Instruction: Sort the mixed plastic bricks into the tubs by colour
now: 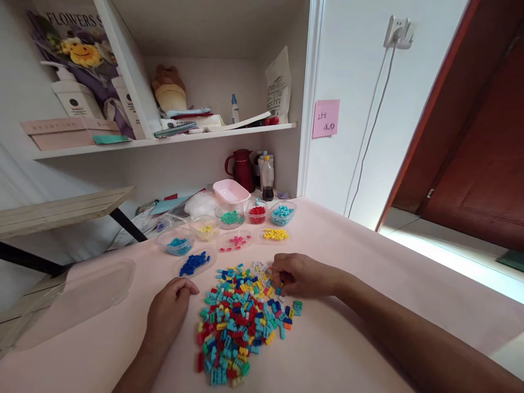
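Note:
A heap of small toy building bricks point(239, 316) in mixed colours lies on the pink tabletop between my hands. My right hand point(305, 275) reaches over the heap's upper right edge, fingers curled down among the bricks; whatever they grip is hidden. To the left of the heap, my left hand point(170, 305) rests on the table with its fingers loosely folded and no brick visible in it. Just beyond it, dark blue bricks point(195, 263) sit on a clear tray. Pink bricks point(236, 242) and yellow bricks point(275, 234) lie on two more shallow clear trays.
Behind the trays stand clear tubs of blue bricks point(179, 245), pale yellow bricks point(207, 230), green bricks point(231, 217), red bricks point(257, 213) and light blue bricks point(282, 213). Farther back are a pink basin point(231, 192), a red jug point(243, 170) and a bottle point(267, 179). A clear lid point(100, 289) lies left.

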### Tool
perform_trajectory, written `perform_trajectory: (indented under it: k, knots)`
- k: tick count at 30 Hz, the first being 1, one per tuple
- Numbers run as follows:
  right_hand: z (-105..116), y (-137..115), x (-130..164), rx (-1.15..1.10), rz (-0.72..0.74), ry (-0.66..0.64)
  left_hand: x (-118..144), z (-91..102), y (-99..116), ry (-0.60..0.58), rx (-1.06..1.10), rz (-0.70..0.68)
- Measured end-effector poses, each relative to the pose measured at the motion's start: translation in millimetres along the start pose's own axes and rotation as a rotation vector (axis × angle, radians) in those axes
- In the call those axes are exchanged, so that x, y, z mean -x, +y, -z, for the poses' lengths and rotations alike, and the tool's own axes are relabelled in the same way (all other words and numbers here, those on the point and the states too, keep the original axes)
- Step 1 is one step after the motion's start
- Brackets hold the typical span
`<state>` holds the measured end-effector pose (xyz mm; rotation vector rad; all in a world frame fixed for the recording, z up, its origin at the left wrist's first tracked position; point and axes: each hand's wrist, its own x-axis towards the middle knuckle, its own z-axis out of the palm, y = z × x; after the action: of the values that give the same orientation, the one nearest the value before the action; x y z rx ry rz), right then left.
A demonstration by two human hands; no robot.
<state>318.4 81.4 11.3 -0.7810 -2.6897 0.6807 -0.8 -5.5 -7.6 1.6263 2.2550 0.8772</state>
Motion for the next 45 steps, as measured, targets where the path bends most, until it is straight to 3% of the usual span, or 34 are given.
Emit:
perform_trajectory:
  k: [15, 25, 32, 40, 45]
  knots:
    - [1, -2, 0, 0.034, -0.025, 0.015, 1, -1.0, -1, 0.016, 0.005, -0.016]
    - [-2, 1, -2, -0.155, -0.019, 0.053, 3, -3.9, -2, 0.044, 0.024, -0.04]
    - [1, -3, -2, -0.165, -0.044, 0.056, 5, -3.3, 0, 0.04, 0.037, -0.026]
    - [-11, -1, -6, -0.13, -0.053, 0.076, 5, -4.1, 0, 0.049, 0.029, -0.024]
    - [-12, 0, -6, -0.279, -0.079, 0.137, 5, -4.9, 0, 0.047, 0.034, -0.023]
